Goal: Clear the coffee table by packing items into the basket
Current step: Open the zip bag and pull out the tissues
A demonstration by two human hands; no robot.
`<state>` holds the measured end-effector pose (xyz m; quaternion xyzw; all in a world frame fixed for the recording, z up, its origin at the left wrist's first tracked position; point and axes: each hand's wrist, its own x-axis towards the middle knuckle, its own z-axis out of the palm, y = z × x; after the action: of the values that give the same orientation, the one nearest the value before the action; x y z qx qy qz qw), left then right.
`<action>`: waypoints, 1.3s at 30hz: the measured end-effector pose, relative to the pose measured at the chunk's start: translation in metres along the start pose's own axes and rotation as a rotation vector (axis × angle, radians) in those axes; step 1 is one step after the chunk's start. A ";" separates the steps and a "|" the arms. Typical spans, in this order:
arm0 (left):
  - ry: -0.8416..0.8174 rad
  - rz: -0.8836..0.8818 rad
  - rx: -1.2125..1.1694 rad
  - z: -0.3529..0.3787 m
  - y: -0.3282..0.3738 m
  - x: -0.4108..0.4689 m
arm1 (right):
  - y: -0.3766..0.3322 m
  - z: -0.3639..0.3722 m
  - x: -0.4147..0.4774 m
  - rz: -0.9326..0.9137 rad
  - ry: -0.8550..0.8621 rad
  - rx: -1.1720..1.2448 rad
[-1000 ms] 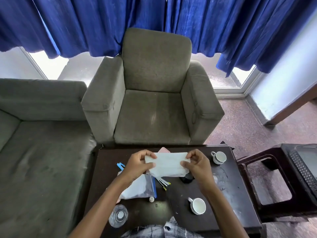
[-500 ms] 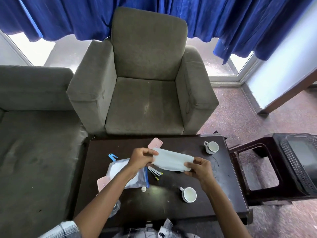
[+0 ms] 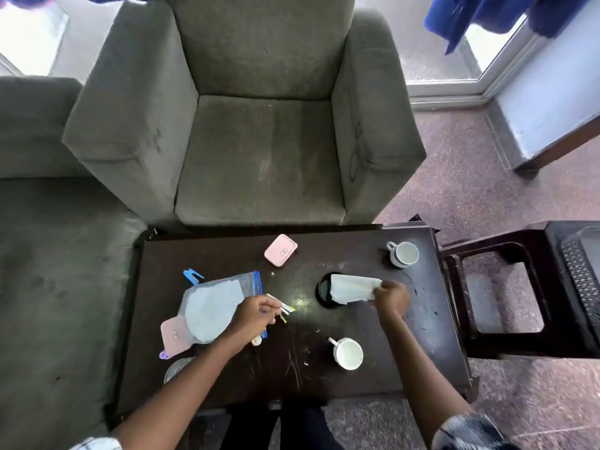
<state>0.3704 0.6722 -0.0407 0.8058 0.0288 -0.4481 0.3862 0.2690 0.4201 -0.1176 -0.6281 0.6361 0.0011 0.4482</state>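
My right hand (image 3: 391,297) grips a folded white cloth (image 3: 352,288) over a black round dish (image 3: 324,289) on the dark coffee table (image 3: 324,381). My left hand (image 3: 251,316) is closed on a few thin sticks (image 3: 281,306) beside a clear zip bag (image 3: 216,306) with blue edges. Two pink cases lie on the table, one at the back (image 3: 280,250) and one at the left (image 3: 173,336). Two white cups stand at the back right (image 3: 403,254) and the front (image 3: 348,354). A black basket (image 3: 581,280) sits on a stool to the right.
A grey armchair (image 3: 256,125) stands behind the table and a grey sofa (image 3: 48,254) to its left. A dark plastic stool (image 3: 506,287) stands against the table's right side. A blue clip (image 3: 192,276), a small white cap (image 3: 256,341) and a glass lid (image 3: 177,368) also lie on the table.
My left hand let go of the white cloth and dropped to the thin sticks. My right hand carried the cloth to the right over the black dish. The view tilted down.
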 end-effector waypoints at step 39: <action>0.113 -0.097 0.749 -0.057 -0.236 -0.009 | 0.101 0.071 -0.195 0.004 -0.572 -0.558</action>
<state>0.3125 0.8772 -0.1582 0.9122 -0.0777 -0.4003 0.0410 0.1910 0.6371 -0.1052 -0.6988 0.4620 0.3494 0.4196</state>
